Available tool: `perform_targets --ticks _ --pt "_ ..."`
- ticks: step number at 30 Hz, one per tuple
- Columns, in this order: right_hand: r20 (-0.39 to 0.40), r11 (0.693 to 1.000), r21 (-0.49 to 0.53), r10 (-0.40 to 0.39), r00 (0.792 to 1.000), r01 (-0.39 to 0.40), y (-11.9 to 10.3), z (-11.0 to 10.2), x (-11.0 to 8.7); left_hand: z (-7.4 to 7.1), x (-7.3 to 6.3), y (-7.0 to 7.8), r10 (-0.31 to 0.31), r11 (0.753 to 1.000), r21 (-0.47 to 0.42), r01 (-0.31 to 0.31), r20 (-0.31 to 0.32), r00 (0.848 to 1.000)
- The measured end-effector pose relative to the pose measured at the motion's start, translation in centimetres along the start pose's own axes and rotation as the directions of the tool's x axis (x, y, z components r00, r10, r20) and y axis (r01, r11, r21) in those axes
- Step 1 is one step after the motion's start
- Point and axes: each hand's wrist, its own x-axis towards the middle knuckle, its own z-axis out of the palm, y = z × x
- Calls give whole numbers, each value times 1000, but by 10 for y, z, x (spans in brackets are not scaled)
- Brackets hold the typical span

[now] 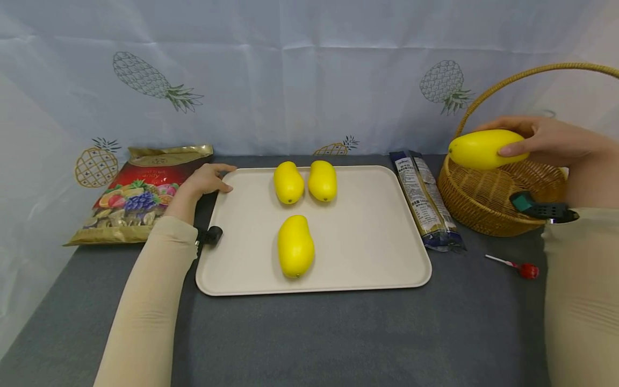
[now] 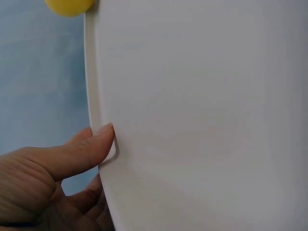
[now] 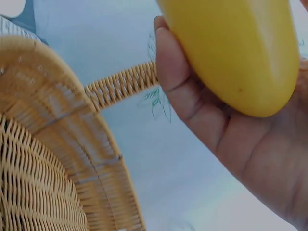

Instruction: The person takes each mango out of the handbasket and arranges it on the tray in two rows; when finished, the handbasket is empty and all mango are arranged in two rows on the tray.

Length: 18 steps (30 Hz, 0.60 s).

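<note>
My right hand [image 1: 556,137] holds a yellow mango [image 1: 483,149] above the wicker basket [image 1: 456,201], thumb on the near side and fingers round the back. In the right wrist view the mango's rounded end lies against the palm, with the basket rim below and to the left. On the beige tray [image 1: 369,231] lie three more mangoes: two side by side at the back [image 1: 288,184] and one nearer the front [image 1: 295,247]. My left hand [image 1: 208,180] grips the tray's back left corner; the left wrist view shows its thumb over the rim.
Left of the tray lies a red and gold candy bag [image 1: 140,196], partly behind the left forearm. A long blue and white packet [image 1: 423,199] lies between tray and basket. In front of the basket is a red lollipop [image 1: 528,270]. The basket's tall handle [image 1: 537,70] arches behind the right hand.
</note>
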Motion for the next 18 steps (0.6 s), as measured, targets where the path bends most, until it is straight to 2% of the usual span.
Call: perform_targets --ticks 10,15,18 --pt "18 996 -81 -40 999 41 -49 34 18 -1 -1 2 8 1000 -13 -8 -2 1000" --pt "71 990 -122 -57 996 65 -65 50 33 -1 -1 1 2 1000 -15 -2 2 1000" --pt "117 991 -108 -65 991 78 -73 60 43 0 0 1 0 1000 -12 0 2 1000"
